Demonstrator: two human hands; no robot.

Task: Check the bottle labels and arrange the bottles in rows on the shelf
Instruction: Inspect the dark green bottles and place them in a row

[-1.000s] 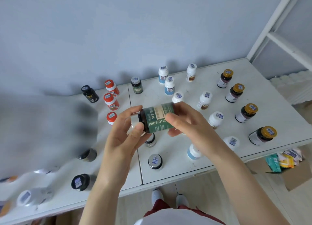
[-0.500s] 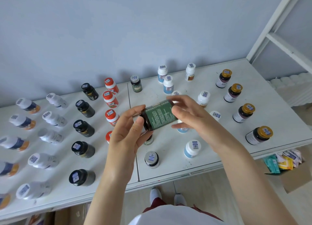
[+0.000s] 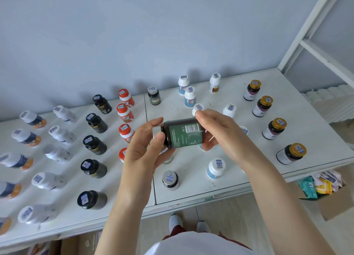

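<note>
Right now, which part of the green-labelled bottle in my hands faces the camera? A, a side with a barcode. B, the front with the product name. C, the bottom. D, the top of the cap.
A: the green-labelled bottle lies sideways between the left hand and the right hand, and its label shows a white barcode beside fine print.

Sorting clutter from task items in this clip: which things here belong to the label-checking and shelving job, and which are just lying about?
Job: green-label bottle, held by left hand and right hand; gold-capped bottles, black bottles, red-capped bottles; shelf.

Lying about: cardboard box, coloured packets inside it; white frame at right.
</note>
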